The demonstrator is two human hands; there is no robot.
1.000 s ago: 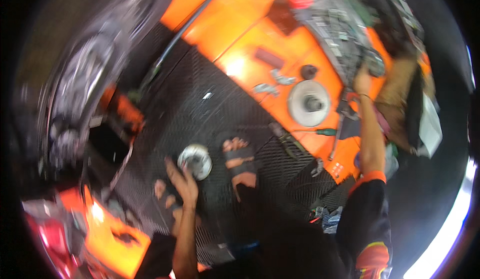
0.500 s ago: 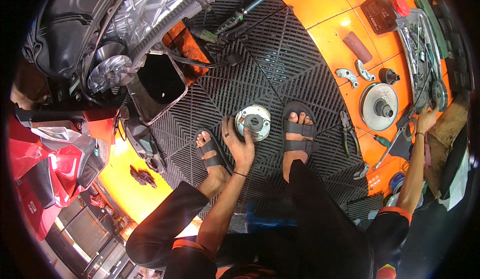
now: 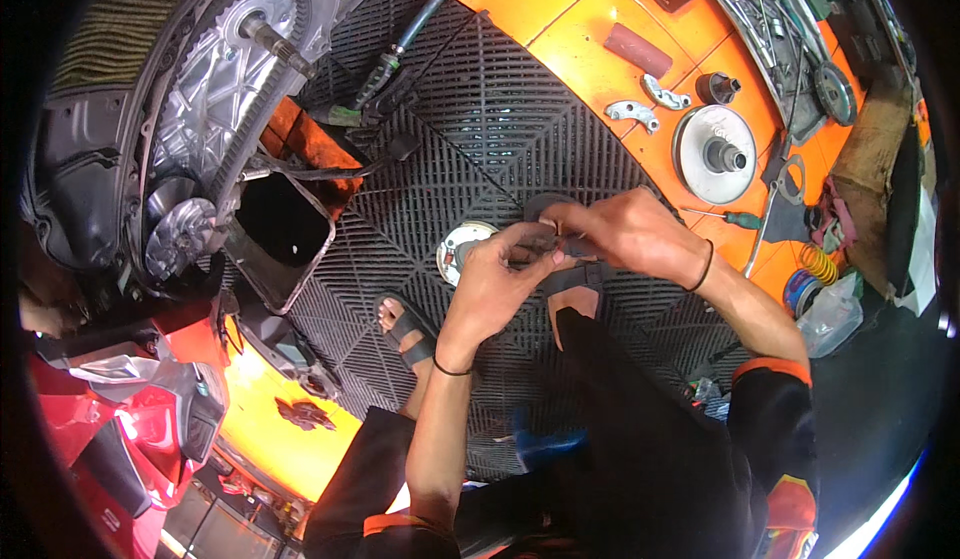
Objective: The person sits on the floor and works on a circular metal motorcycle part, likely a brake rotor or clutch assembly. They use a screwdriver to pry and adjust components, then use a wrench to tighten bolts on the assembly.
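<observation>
My left hand and my right hand meet above the mat, fingertips pinched together in front of my right sandal. Whatever sits between the fingers is too small and too covered to make out. Just beyond my left hand lies a round metal clutch plate, its right side hidden by that hand. Farther right, on orange tiles, are a metal pulley disc with a central shaft, two curved clutch shoes and a dark cup-shaped part.
A black ribbed mat covers the floor. An opened engine case with a belt stands at upper left, above red bodywork. A tool tray, a screwdriver and a yellow spring lie at right.
My left hand has left the clutch plate, and my right hand has come from the tool tray to meet it. The whole view has shifted.
</observation>
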